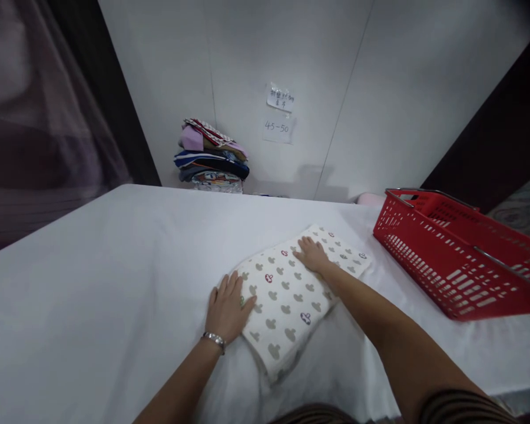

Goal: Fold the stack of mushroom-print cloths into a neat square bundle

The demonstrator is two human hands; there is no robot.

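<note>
A folded white cloth printed with grey mushroom-like shapes and a few coloured ones lies near the front of the white-covered table. My left hand, with a bracelet at the wrist, rests flat on the cloth's left edge, fingers spread. Toward the far right part of the same cloth, my right hand is laid flat with its fingers apart. Neither hand grips anything. The cloth's near corner reaches toward the table's front edge.
A red plastic basket with metal handles stands on the right of the table. Beyond the far edge, a stack of folded clothes rises against the wall. Paper notes hang on that wall. A curtain borders the left.
</note>
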